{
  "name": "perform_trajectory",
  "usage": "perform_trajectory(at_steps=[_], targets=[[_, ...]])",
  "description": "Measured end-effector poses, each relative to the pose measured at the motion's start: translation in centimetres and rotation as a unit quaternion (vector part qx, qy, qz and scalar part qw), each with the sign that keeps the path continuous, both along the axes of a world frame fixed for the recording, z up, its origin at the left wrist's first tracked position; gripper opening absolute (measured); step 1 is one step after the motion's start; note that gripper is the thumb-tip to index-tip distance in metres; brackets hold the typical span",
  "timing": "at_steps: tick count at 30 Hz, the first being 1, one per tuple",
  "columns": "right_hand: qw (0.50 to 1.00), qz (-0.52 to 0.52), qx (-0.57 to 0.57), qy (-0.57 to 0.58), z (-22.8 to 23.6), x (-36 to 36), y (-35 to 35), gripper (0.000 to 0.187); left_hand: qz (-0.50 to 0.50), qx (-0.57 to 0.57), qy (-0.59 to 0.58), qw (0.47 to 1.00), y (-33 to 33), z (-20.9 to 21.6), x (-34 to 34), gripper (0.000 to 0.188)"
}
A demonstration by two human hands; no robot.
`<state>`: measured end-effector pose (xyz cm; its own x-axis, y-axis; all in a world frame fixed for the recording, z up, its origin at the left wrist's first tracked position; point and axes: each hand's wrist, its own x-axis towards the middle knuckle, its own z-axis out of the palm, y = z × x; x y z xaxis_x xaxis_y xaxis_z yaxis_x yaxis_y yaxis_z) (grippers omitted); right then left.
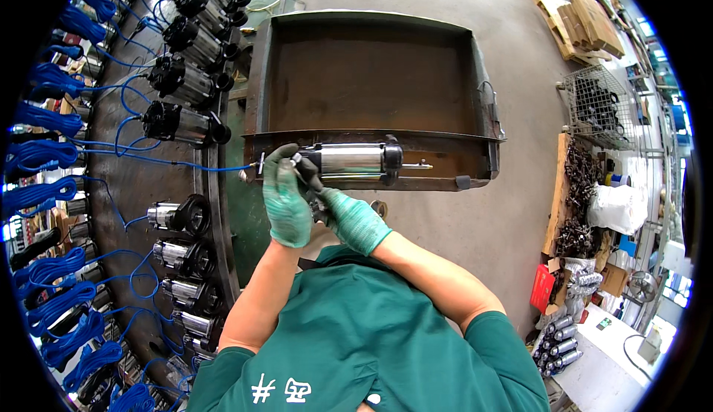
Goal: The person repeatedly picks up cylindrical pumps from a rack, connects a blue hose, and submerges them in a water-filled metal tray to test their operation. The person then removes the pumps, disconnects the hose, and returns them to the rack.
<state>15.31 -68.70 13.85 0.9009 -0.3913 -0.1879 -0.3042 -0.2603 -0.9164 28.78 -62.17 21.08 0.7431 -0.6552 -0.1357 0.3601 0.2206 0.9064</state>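
A silver cylindrical pump (353, 159) with black ends lies on its side across the near edge of the open metal tank (475, 78). A blue cable (212, 167) runs to its left end, and a thin metal rod sticks out on the right. My left hand (288, 200), in a green glove with grey fingers, is closed at the pump's left end beside a small shiny piece. My right hand (355, 217), gloved alike, reaches in from the right, its fingers curled against the same end. What the fingertips grip is partly hidden.
More silver pumps (194, 79) with blue cables line the bench on the left. Coiled blue cables (48, 196) hang along the far left. To the right stand a wire basket (598, 107), a wooden crate (558, 196) of dark parts and flattened cardboard (594, 22).
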Motion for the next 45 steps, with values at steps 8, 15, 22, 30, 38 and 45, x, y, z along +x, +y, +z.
perform_trajectory(at_steps=[8,15,22,30,38,45], targets=[[0.929,-0.093,-0.328,-0.143,5.3,0.9,-8.1,0.038,0.145,0.123,0.21,0.959,9.2,-8.5,13.7,0.028],[0.964,-0.139,-0.211,0.086,3.0,1.9,-12.3,0.024,0.012,0.305,0.191,0.933,8.4,-11.9,17.8,0.035],[0.967,-0.185,-0.146,0.1,2.0,2.3,-12.9,0.019,-0.062,0.307,0.237,0.92,7.6,-13.7,19.5,0.034],[0.963,-0.184,-0.173,0.088,2.2,2.9,-12.8,0.022,-0.08,0.304,0.264,0.912,6.9,-13.7,19.6,0.038],[0.964,-0.186,-0.164,0.094,2.2,2.9,-12.9,0.024,-0.102,0.327,0.253,0.905,6.4,-13.2,19.7,0.037],[0.962,-0.199,-0.169,0.084,2.1,3.1,-12.7,0.026,-0.139,0.364,0.171,0.905,6.1,-13.2,19.7,0.038]])
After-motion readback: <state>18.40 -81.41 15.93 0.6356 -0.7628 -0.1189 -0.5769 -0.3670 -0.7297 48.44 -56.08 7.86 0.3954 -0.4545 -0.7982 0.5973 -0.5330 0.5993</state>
